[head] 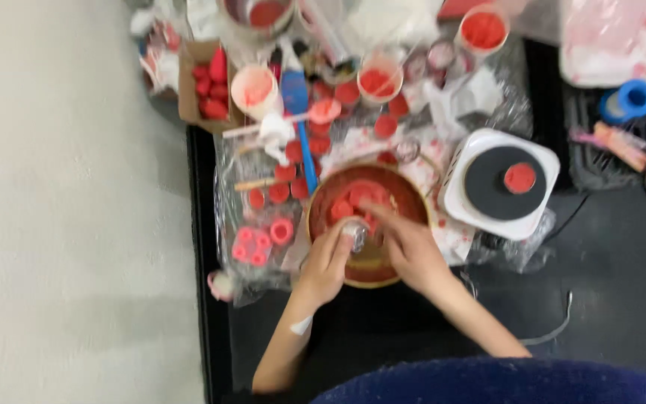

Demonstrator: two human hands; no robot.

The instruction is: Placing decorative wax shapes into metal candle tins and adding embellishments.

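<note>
My left hand keeps a closed grip on a small clear cup over the red-smeared bowl on the desk, catching drips, while my right hand reaches in, fingers loose, holding nothing I can make out.

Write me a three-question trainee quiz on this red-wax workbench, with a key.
1. True or false: both hands are over the round bowl.
2. What does the left hand hold? A) a small clear cup B) the blue spatula C) scissors
3. Fill in: a red disc sits on top of the white ______ right of the bowl.

Key
1. True: the right hand reaches into it too.
2. A: the small clear cup; the blue spatula lies on the table.
3. Scale: the white scale carries the red disc.
</note>
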